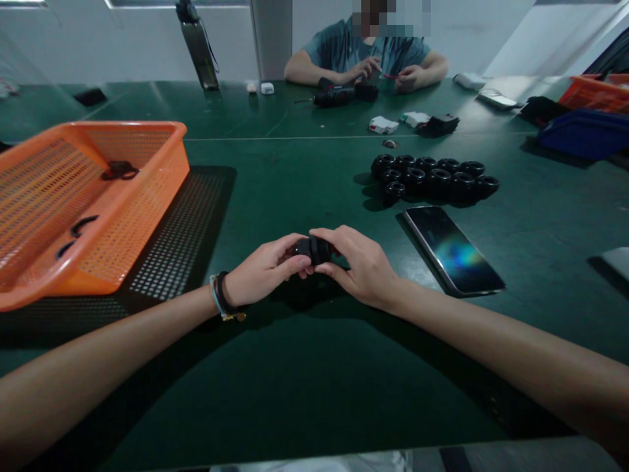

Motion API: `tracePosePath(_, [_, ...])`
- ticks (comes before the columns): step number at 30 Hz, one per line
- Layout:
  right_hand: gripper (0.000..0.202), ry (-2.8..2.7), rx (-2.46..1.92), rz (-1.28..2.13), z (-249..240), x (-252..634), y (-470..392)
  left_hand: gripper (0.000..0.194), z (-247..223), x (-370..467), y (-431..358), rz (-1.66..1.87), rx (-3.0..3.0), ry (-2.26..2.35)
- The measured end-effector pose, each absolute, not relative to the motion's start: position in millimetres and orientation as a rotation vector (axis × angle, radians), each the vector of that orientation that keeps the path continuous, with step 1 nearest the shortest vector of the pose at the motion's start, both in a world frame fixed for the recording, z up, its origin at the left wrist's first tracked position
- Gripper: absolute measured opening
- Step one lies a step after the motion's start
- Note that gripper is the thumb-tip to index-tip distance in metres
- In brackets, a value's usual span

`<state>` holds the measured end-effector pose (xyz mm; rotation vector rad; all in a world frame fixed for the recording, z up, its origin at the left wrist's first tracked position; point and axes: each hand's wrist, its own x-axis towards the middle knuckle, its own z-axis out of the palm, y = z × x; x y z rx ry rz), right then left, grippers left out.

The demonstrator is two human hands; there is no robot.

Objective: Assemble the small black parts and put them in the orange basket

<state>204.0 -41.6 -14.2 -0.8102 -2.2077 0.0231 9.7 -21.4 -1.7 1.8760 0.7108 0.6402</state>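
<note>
A small black ribbed part (313, 250) is held between my two hands, just above the green table (304, 380). My left hand (268, 267) grips its left end with thumb and fingers. From the right, my right hand (364, 265) pinches the other end between thumb and forefinger. The fingertips hide some of the part. Beyond my right hand, several glossy black round parts (437, 178) stand grouped together.
An orange basket (152, 216) with a few black pieces stands at the left. A phone (455, 250) lies at the right. Farther back are a power drill (339, 95), a bottle (199, 52), a blue bin (584, 134) and a seated person (329, 56).
</note>
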Motion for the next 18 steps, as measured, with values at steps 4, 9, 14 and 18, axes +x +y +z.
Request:
tracePosePath(4, [0.042,-2.176,-0.825,0.078,-15.9,202.8,-42.1,0.023,-3.4,15.5,-29.2,0.652,1.787,0.710])
tracePosePath(9, [0.043,-2.112,-0.886,0.131,-16.7,200.1,-45.1,0.024,-2.6,20.3,-38.0,0.758,1.884,0.817])
tracePosePath(14, [0.041,-2.031,-0.936,0.255,-14.5,196.4,-49.6,0.028,-1.1,19.5,-40.4,0.822,2.077,0.911])
tracePosePath(18, [0.042,-1.976,-1.016,0.425,-11.2,194.8,-52.3,0.034,-3.1,18.5,-37.9,0.849,2.207,0.911])
